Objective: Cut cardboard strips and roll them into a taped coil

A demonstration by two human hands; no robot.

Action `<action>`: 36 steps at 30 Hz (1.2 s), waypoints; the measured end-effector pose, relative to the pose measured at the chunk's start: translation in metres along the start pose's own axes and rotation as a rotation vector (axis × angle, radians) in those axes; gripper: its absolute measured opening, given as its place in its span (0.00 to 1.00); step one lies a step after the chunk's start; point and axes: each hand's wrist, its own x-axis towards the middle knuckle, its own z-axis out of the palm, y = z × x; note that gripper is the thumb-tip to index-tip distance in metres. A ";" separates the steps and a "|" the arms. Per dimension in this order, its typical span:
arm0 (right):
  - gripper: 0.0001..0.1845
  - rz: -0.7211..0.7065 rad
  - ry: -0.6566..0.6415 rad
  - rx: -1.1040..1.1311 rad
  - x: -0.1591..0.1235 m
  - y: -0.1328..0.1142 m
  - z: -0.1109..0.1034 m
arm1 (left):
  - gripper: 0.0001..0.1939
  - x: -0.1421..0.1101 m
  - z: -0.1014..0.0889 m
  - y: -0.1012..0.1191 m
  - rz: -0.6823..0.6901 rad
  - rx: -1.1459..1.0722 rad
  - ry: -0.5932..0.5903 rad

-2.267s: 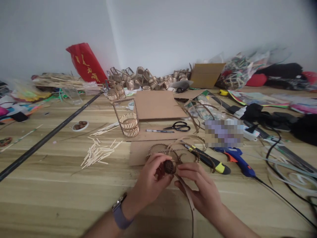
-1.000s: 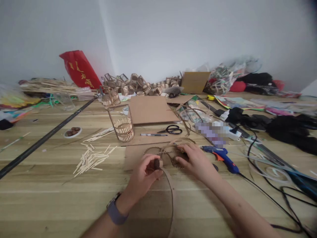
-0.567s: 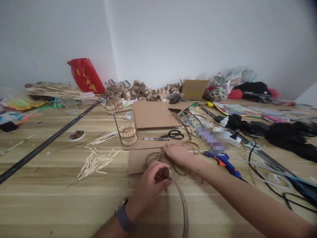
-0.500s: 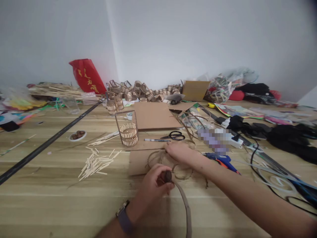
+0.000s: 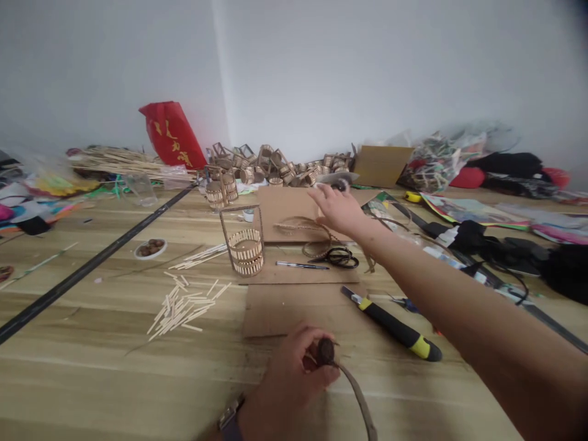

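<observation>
My left hand is closed around a small dark brown round piece near the front of the table. A flat brown strip trails from beside that piece toward the bottom edge. My right hand reaches far forward over a cardboard sheet, its fingers spread. Beneath it lies a loosely curled brown strip; whether the fingers touch it I cannot tell. A yellow-and-black utility knife rests at the right of a nearer cardboard piece.
A small slatted basket with a tall handle stands beside a pen and black scissors. Short wooden sticks and a white bowl of brown round things lie left. Many small baskets are heaped against the wall.
My right hand has moved forward, and the curled strips have shifted from the near cardboard to the far sheet. The utility knife now shows. My left hand keeps its hold, slightly lower right.
</observation>
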 end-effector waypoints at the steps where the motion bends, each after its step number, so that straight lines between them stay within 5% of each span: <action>1: 0.30 -0.013 -0.007 0.010 -0.011 -0.002 0.006 | 0.20 0.000 0.000 0.000 0.001 0.009 0.004; 5: 0.12 -0.061 -0.165 0.064 -0.077 -0.010 0.032 | 0.19 -0.001 -0.002 0.004 0.045 0.089 0.001; 10: 0.14 0.097 -0.342 0.104 -0.174 -0.011 0.059 | 0.17 -0.005 -0.001 0.016 0.037 0.126 0.008; 14: 0.18 0.235 -0.381 0.135 -0.220 -0.015 0.073 | 0.16 -0.006 0.000 0.017 0.024 0.104 -0.006; 24: 0.16 0.501 -0.379 0.213 -0.241 -0.017 0.069 | 0.16 -0.008 0.003 0.006 0.035 0.059 -0.029; 32: 0.21 0.539 -0.420 0.209 -0.240 -0.022 0.068 | 0.16 -0.007 0.001 0.006 0.052 0.070 -0.048; 36: 0.22 0.496 -0.341 0.153 -0.239 -0.023 0.060 | 0.16 -0.007 0.000 0.005 0.044 0.114 -0.040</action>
